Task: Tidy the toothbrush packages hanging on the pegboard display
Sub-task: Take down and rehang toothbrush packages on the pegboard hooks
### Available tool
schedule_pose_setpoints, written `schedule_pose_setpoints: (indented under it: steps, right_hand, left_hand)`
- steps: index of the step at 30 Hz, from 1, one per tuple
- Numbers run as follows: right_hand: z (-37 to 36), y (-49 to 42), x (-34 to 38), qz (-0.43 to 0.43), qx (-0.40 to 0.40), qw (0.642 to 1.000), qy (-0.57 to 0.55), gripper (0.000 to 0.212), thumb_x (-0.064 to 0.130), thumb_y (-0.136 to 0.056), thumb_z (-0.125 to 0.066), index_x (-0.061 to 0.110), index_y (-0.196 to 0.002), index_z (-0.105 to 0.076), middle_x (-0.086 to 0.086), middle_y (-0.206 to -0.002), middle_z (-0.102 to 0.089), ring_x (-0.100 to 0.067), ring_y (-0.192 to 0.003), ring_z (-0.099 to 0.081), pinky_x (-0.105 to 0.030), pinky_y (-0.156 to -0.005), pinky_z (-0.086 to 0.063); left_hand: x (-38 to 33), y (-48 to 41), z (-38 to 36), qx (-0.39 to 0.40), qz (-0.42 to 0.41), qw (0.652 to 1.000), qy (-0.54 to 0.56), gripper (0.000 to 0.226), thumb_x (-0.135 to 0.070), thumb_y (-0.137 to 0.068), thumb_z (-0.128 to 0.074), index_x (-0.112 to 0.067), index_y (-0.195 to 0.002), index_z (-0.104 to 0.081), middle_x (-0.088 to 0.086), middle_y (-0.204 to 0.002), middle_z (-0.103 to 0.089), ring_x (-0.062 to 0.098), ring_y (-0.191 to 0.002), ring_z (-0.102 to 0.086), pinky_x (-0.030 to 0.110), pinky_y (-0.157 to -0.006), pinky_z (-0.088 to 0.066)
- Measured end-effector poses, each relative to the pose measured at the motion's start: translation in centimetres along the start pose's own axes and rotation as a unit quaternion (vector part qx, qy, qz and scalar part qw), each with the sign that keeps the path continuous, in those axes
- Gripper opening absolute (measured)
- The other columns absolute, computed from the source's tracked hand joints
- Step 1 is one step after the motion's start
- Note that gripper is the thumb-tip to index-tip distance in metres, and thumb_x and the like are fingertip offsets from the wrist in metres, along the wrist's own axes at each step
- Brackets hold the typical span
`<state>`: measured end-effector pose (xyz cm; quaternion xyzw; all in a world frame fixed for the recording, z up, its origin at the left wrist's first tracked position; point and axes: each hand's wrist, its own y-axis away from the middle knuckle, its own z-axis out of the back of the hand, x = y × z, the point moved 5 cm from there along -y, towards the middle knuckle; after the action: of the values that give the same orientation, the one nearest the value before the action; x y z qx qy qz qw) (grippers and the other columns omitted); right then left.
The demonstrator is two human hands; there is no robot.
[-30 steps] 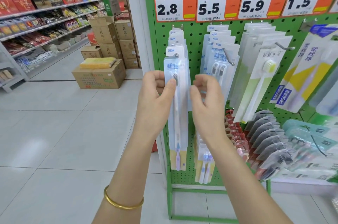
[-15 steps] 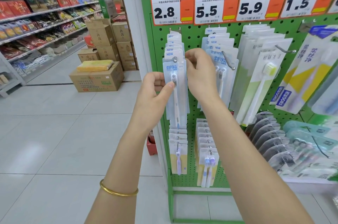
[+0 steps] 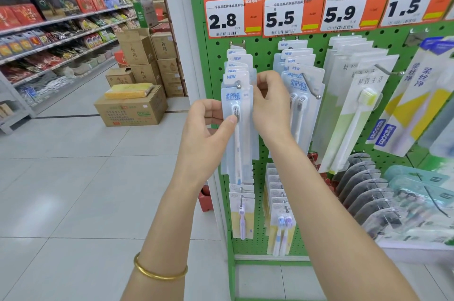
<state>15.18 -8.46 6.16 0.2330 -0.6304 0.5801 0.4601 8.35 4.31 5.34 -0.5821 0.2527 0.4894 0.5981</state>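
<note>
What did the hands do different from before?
The right hand slid up the front toothbrush package to its top corner beside the hook. The left hand stayed pinching the package's left edge, thumb by the brush head; the package stayed hanging.

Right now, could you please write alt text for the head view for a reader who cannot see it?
A person's left hand pinches the front toothbrush package on a green pegboard; the right hand grips its upper edge beside the hook. Price tags hang above.
</note>
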Motion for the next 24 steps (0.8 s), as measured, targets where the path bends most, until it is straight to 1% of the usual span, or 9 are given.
schedule_pose_setpoints:
  steps: [2,4,8,10,12,15,18,21,24]
  right_hand:
    - [0.2,0.3,0.0,0.007,-0.017,1.000,-0.008,0.005,0.011,-0.097,-0.048,0.012,-0.092,-0.049,0.013,-0.078,-0.048,0.006,-0.066,-0.045,-0.011,-0.063,-0.037]
    - [0.3,0.5,0.1,0.008,-0.030,0.999,-0.012,0.004,0.011,-0.097,-0.046,0.012,-0.094,-0.046,0.012,-0.078,-0.048,0.003,-0.067,-0.044,-0.013,-0.063,-0.036]
    - [0.8,1.6,0.2,0.031,-0.047,0.998,0.037,0.007,0.010,-0.098,-0.043,0.013,-0.092,-0.041,0.011,-0.075,-0.045,-0.002,-0.066,-0.043,-0.014,-0.058,-0.034]
    - [1.1,2.6,0.2,0.041,-0.048,0.996,0.062,0.006,0.011,-0.099,-0.042,0.013,-0.093,-0.041,0.012,-0.073,-0.044,-0.003,-0.063,-0.043,-0.020,-0.054,-0.032]
    - [1.3,3.6,0.1,0.043,-0.046,0.995,0.083,0.005,0.013,-0.099,-0.042,0.011,-0.096,-0.044,0.010,-0.072,-0.045,-0.007,-0.062,-0.044,-0.028,-0.056,-0.033]
    - [1.9,5.0,-0.2,0.045,-0.047,0.990,0.124,0.009,0.016,-0.100,-0.041,0.009,-0.099,-0.046,0.000,-0.077,-0.051,-0.022,-0.067,-0.049,-0.036,-0.060,-0.036]
    - [3.1,6.5,-0.8,0.038,-0.045,0.990,0.130,0.006,0.017,-0.100,-0.042,0.017,-0.094,-0.041,0.002,-0.073,-0.050,-0.020,-0.063,-0.047,-0.033,-0.057,-0.031]
    - [4.9,8.0,-1.6,0.027,-0.053,0.992,0.112,0.010,0.016,-0.099,-0.045,0.019,-0.091,-0.040,0.011,-0.063,-0.041,-0.008,-0.055,-0.040,-0.025,-0.052,-0.027]
    - [6.9,9.3,-2.7,-0.008,-0.052,0.995,0.083,0.010,0.015,-0.098,-0.048,0.018,-0.089,-0.043,0.010,-0.061,-0.041,-0.006,-0.055,-0.038,-0.019,-0.053,-0.031]
  left_hand:
    - [0.0,0.0,0.0,0.002,-0.003,1.000,-0.001,0.020,-0.014,-0.090,-0.062,-0.029,-0.096,-0.050,-0.016,-0.094,-0.056,-0.012,-0.081,-0.052,0.009,-0.074,-0.044]
    - [-0.1,0.1,0.0,0.003,-0.004,1.000,-0.002,0.021,-0.014,-0.090,-0.062,-0.030,-0.095,-0.050,-0.015,-0.094,-0.056,-0.011,-0.082,-0.052,0.009,-0.075,-0.044]
    - [0.0,0.1,-0.2,0.001,-0.001,1.000,-0.002,0.020,-0.014,-0.090,-0.062,-0.030,-0.095,-0.050,-0.016,-0.094,-0.055,-0.012,-0.082,-0.052,0.009,-0.075,-0.044]
    - [0.1,0.2,-0.2,-0.001,0.002,1.000,0.002,0.020,-0.015,-0.090,-0.062,-0.031,-0.095,-0.050,-0.016,-0.094,-0.055,-0.013,-0.082,-0.052,0.008,-0.075,-0.043]
    - [0.2,0.2,-0.2,-0.006,0.004,1.000,0.005,0.020,-0.016,-0.090,-0.062,-0.030,-0.096,-0.050,-0.016,-0.094,-0.055,-0.012,-0.081,-0.052,0.008,-0.074,-0.043]
    - [0.3,0.3,-0.3,-0.017,0.008,1.000,0.010,0.020,-0.016,-0.090,-0.062,-0.030,-0.096,-0.050,-0.015,-0.094,-0.055,-0.013,-0.079,-0.052,0.008,-0.072,-0.043]
    - [0.3,0.7,-0.4,-0.040,0.016,0.999,0.021,0.020,-0.015,-0.090,-0.062,-0.030,-0.099,-0.050,-0.016,-0.095,-0.054,-0.012,-0.083,-0.052,0.007,-0.074,-0.043]
    - [0.5,2.1,-0.5,-0.099,0.027,0.994,0.025,0.028,-0.015,-0.089,-0.063,-0.027,-0.109,-0.048,-0.010,-0.108,-0.052,-0.004,-0.100,-0.051,0.007,-0.079,-0.043]
    - [0.4,4.6,-0.8,-0.187,0.001,0.981,0.042,0.035,-0.011,-0.087,-0.062,-0.035,-0.105,-0.044,-0.004,-0.112,-0.049,0.004,-0.103,-0.050,0.019,-0.083,-0.044]
